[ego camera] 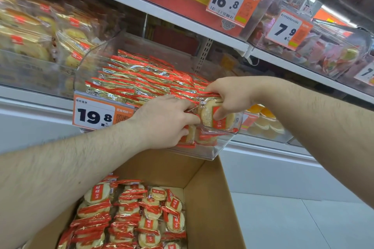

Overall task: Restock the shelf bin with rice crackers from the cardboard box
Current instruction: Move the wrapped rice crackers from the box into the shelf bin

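- I have both hands at the front right corner of the clear shelf bin (210, 147), holding one batch of rice crackers (219, 116) between them.
- My right hand (226, 95) curls over the top of the packets, thumb pressed on the front one; my left hand (164, 122) grips the same bunch from the left side, fingers tucked in low.
- The packets stand on edge with faces toward me, and the stack's long axis runs left to right between my palms; neither hand is nearer.
- The gap to fill lies right below the hands, so I judge the coming move to be a short push down and back.
- Behind, the bin holds tidy rows of packets (137, 79).
- The cardboard box (210, 198) sits below, many packets left.
- Price tag (95, 114) reads 19.8; white shelving all around.
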`<state>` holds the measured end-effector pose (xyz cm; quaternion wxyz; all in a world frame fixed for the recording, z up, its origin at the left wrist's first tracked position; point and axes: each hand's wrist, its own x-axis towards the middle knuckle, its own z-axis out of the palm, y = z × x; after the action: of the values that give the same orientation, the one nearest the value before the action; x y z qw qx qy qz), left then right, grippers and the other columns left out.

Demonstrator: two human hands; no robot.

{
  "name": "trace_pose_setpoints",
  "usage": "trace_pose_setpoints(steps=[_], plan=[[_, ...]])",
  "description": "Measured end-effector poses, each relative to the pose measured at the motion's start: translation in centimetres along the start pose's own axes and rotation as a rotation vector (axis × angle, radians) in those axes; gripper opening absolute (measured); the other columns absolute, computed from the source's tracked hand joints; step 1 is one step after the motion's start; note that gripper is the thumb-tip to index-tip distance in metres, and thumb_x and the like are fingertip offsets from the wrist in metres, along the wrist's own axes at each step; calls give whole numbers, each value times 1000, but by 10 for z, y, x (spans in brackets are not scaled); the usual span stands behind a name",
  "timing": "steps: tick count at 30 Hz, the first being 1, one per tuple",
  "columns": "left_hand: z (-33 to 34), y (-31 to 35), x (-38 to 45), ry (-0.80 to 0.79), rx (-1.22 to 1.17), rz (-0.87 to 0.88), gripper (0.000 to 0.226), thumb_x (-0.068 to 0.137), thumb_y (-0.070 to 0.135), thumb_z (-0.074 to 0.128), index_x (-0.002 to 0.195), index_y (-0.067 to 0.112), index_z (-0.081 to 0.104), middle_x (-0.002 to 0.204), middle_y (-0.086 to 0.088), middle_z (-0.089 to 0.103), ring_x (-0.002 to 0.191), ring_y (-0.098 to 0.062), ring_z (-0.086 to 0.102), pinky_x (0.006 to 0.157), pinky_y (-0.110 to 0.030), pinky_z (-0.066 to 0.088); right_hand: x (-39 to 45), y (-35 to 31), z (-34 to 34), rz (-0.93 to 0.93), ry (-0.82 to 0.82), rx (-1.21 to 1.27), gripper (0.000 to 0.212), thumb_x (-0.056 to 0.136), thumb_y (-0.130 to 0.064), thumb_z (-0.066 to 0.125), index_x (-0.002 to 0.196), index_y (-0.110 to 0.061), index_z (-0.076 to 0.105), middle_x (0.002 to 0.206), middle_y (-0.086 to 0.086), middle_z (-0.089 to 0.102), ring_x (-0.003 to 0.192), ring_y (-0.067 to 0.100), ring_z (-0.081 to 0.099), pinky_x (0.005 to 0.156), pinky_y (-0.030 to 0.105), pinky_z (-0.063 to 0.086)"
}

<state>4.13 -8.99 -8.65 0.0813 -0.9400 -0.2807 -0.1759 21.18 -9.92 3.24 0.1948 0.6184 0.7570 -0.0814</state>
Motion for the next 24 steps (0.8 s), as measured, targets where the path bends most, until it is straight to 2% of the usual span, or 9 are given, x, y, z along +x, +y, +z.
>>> trace_pose_setpoints(steps=[6, 8, 10, 13, 14, 16, 18, 21, 24], plan=[[-3, 1, 1, -16, 13, -3, 43, 98, 43, 46, 141, 39, 46, 150, 0, 42, 135, -24, 43, 114, -42, 32, -1, 13, 18, -4, 63, 115, 41, 81, -27, 77, 117, -23, 59, 106, -11, 65, 94, 10, 61, 87, 30, 49], [-4, 2, 0, -16, 9, -5, 43, 98, 43, 47, 140, 39, 46, 149, 1, 42, 134, -24, 43, 114, -41, 32, -3, 13, 32, -15, 156, 56, 43, 79, -34, 73, 116, -20, 57, 107, -5, 62, 96, 17, 57, 87, 33, 47], [-6, 2, 0, -21, 1, -16, 43, 97, 44, 49, 140, 40, 47, 151, 2, 40, 135, -23, 42, 114, -40, 32, -8, 11, 47, -26, 214, -80, 60, 73, -50, 58, 123, -18, 53, 113, -1, 56, 108, 22, 52, 95, 37, 40], [-8, 1, 0, -19, -38, -20, 43, 96, 45, 53, 139, 42, 49, 154, 3, 33, 136, -22, 40, 111, -39, 32, -14, 4, 63, 22, 187, -298, 100, 67, -63, 40, 153, -19, 17, 148, 3, 32, 138, 24, 25, 114, 42, 15], [-8, 1, 0, -6, -48, -17, 43, 95, 45, 54, 138, 41, 50, 154, 3, 32, 136, -22, 40, 110, -40, 34, -16, 1, 67, 32, 192, -335, 105, 67, -66, 39, 155, -17, 7, 155, 4, 22, 144, 24, 17, 117, 44, 10], [-7, 0, -1, 8, -56, -21, 42, 95, 45, 56, 137, 41, 52, 155, 3, 32, 136, -22, 40, 109, -40, 35, -20, -3, 70, 69, 244, -402, 110, 70, -69, 45, 155, -14, 2, 159, 7, 16, 147, 26, 12, 119, 48, 7], [-5, -2, -3, 47, -65, -11, 41, 92, 43, 61, 133, 39, 57, 152, 1, 37, 135, -23, 43, 107, -40, 38, -28, -6, 72, 130, 389, -432, 103, 71, -64, 54, 152, -12, 19, 153, 8, 31, 141, 27, 26, 115, 48, 17], [0, -5, -8, 135, -24, 26, 39, 80, 35, 78, 117, 29, 71, 133, -8, 58, 120, -30, 57, 94, -45, 50, -44, -10, 88, 171, 648, -357, 62, 69, -46, 55, 122, -13, 61, 115, 5, 64, 109, 28, 57, 93, 43, 41], [11, -6, -12, 268, -7, 80, 36, 73, 28, 83, 107, 22, 75, 110, -10, 67, 104, -32, 64, 80, -45, 53, -49, -15, 111, 185, 742, -243, 52, 65, -32, 60, 109, -7, 69, 97, 9, 68, 92, 32, 64, 80, 40, 50]])
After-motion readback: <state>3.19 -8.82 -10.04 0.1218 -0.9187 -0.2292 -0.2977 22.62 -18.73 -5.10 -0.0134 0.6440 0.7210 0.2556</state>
